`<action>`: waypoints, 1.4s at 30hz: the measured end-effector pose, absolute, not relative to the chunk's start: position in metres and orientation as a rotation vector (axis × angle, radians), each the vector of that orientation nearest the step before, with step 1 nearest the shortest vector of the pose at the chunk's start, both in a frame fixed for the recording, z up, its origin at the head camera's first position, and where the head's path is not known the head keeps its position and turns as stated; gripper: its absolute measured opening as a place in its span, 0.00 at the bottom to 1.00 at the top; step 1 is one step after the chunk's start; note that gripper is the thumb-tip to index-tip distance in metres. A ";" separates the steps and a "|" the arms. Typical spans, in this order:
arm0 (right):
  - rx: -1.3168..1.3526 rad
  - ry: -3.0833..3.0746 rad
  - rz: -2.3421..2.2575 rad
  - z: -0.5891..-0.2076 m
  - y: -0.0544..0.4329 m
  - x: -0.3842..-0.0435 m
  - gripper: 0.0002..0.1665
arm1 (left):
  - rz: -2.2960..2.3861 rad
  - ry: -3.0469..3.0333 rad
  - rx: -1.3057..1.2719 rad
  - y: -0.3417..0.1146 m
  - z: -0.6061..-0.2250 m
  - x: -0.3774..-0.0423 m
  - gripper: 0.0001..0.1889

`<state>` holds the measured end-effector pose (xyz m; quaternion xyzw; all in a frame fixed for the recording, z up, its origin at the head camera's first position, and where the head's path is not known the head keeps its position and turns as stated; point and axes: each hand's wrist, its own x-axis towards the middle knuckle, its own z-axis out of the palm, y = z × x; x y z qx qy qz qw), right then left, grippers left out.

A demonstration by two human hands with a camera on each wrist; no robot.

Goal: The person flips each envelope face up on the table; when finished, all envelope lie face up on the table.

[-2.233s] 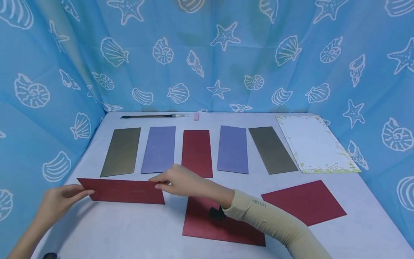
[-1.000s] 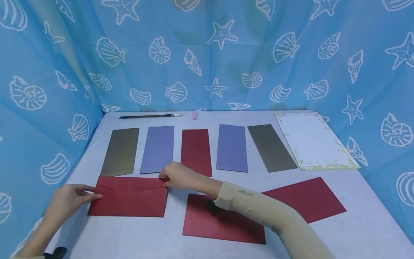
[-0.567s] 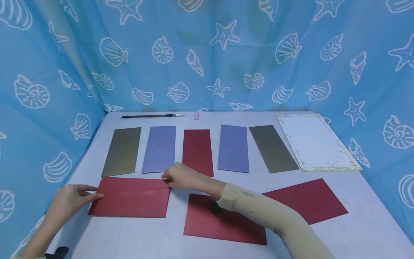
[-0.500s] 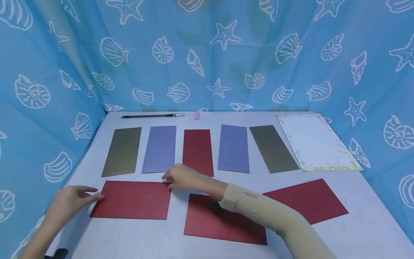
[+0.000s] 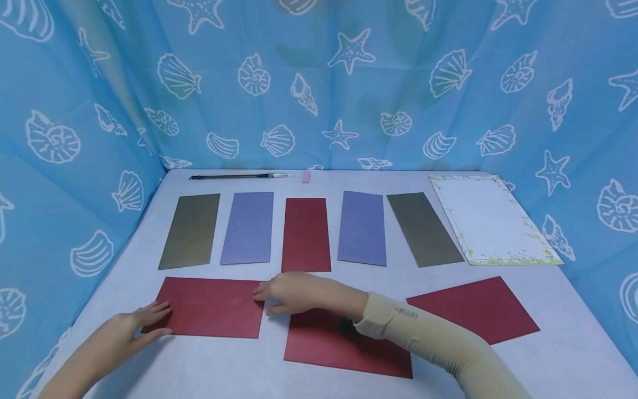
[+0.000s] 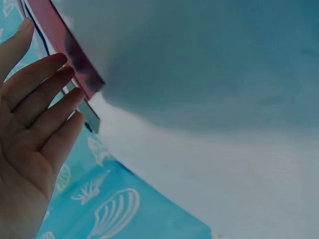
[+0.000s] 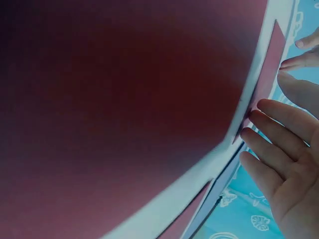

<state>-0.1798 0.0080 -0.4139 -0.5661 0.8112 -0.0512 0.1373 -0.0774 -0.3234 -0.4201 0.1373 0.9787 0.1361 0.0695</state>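
A plain red paper rectangle (image 5: 214, 307) lies flat on the white tabletop at the front left, long side across. My left hand (image 5: 124, 332) touches its left end with extended fingers, the thumb by the near corner. At the right end, my right hand (image 5: 299, 293) rests fingertips on the upper corner, its thumb apart from the paper. Straight fingers show in both wrist views, on the left hand (image 6: 35, 119) and the right hand (image 7: 289, 164). Under my right forearm lies a second red rectangle (image 5: 319, 346), partly covered by the sleeve and wrist.
Behind stand in a row a gold rectangle (image 5: 191, 233), a purple one (image 5: 247, 227), a red one (image 5: 306, 235), another purple (image 5: 362, 227) and another gold (image 5: 425, 230). A third red rectangle (image 5: 473, 310), a bordered white sheet (image 5: 493, 219), a brush (image 5: 234, 177) and a pink block (image 5: 306, 177) lie around.
The red paper rectangle, earlier held tilted up by pinching fingers at both ends, has been lowered flat. Both hands have loosened their pinch; the left moved nearer, and the fingers straightened onto it.
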 end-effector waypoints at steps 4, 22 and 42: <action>-1.658 2.334 -0.163 -0.420 0.005 -0.181 0.25 | 0.429 2.895 0.302 -0.328 -0.424 -0.072 0.32; -1.667 2.329 -0.191 -0.420 0.001 -0.185 0.28 | 0.440 2.920 0.337 -0.334 -0.427 -0.062 0.34; -1.535 2.449 -0.331 -0.393 0.068 -0.164 0.43 | 0.560 3.026 0.559 -0.263 -0.411 -0.080 0.44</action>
